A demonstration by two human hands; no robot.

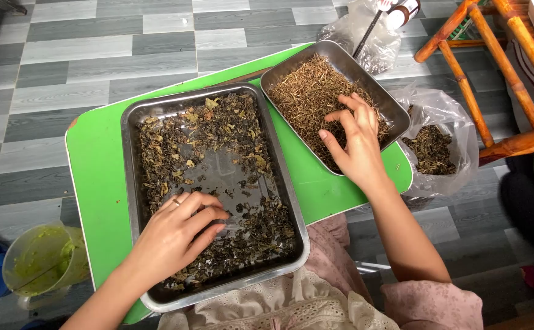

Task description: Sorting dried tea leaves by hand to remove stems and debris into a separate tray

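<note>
Fingers of the left hand [178, 235] curl loosely among dark dried leaves [218, 183] in the large rectangular steel tray [133, 183], pinching nothing that I can make out; its middle is partly bare, leaves remaining around it. Farther off on the green counter [99, 165], the right hand [355, 143] rests half-closed on thin brown stems [306, 91] heaped in the smaller steel tray [395, 113]. Sorting seems well along, not finished.

A green table [99, 165] bears two metal trays: a large one [133, 201] and a smaller one [395, 116], seemingly touching.
</note>
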